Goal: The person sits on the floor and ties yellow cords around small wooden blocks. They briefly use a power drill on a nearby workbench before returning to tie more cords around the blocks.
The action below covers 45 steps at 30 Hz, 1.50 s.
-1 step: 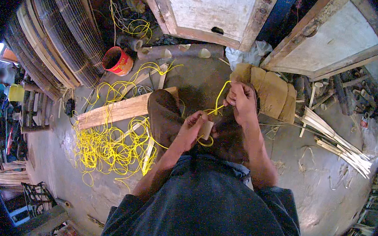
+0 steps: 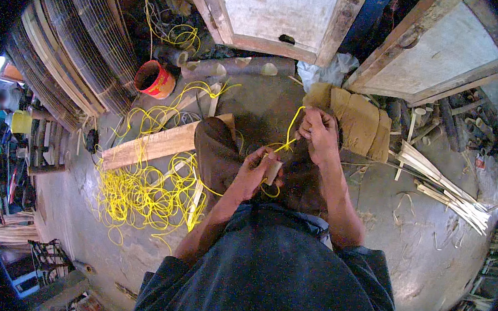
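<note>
Over my lap, a yellow cord [image 2: 291, 125] is pulled between my two hands, with a small knot or crossing in it. My left hand [image 2: 254, 169] is closed in a pinch on the cord, and a short pale piece [image 2: 273, 170], maybe bamboo or wood, sits in the same grip. Higher and to the right, my right hand [image 2: 319, 136] pinches the upper part of the cord, which bends over near its fingertips. A loop of cord hangs below the left hand. The left fingertips partly hide the cord.
A big yellow cord tangle [image 2: 140, 196] lies on the floor at left, beside a wooden plank [image 2: 153, 146]. A red tin [image 2: 155, 80] stands farther back. Folded cardboard [image 2: 361, 126] lies beyond my right hand; pale split strips [image 2: 448, 191] lie at right. Framed panels [image 2: 277, 14] lean behind.
My left hand and the pale piece have shifted very slightly, and the crossing in the cord sits a little higher and to the right. Both hands keep their hold.
</note>
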Motion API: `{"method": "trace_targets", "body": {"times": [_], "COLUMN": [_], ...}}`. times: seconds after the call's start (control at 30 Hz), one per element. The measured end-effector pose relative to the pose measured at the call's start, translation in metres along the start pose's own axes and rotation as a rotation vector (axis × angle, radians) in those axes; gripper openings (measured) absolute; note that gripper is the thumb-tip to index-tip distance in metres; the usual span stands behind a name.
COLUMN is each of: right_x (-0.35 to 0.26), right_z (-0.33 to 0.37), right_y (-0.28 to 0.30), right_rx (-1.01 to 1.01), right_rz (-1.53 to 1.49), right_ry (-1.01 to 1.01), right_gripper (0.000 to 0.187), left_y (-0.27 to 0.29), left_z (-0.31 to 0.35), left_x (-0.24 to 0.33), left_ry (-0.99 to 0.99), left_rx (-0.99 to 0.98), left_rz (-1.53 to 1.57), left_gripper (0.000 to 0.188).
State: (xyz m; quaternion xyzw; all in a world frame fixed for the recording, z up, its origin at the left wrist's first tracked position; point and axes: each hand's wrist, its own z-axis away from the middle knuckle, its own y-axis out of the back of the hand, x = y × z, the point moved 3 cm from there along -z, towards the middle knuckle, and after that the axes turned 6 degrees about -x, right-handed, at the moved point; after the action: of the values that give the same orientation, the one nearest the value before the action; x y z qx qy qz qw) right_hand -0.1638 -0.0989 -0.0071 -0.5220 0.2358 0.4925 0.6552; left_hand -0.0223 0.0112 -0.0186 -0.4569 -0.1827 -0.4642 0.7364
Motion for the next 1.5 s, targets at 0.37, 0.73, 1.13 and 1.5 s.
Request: {"method": "trace_targets", "body": {"times": [0.37,0.73,1.13,1.5], "right_x": [0.018,0.012,0.067,0.065], "right_z": [-0.001,0.033,0.039,0.058], "right_y": [0.028,-0.008,-0.017,-0.026], "right_rx": [0.007,-0.378,-0.28,-0.228], "right_rz": [-0.153,1.256,0.458,-0.392], "right_ry": [0.004,0.606,-0.057,-0.541], "right_gripper": [0.024,0.02,0.017,0.023], "left_y": [-0.006,0.023,0.023,0.029], "left_z": [0.003,-0.013,0.004,-0.017], "left_x": [0.009,0.031,0.032,0.026], "left_ry": [-0.115,-0.766,0.143,-0.667], "left_rx": [0.076,0.085,0.035,0.081], "left_rz": [-0.3,-1.047,-0.127,-1.088], "left_gripper": [0.021,0.021,0.023,0.018]}}
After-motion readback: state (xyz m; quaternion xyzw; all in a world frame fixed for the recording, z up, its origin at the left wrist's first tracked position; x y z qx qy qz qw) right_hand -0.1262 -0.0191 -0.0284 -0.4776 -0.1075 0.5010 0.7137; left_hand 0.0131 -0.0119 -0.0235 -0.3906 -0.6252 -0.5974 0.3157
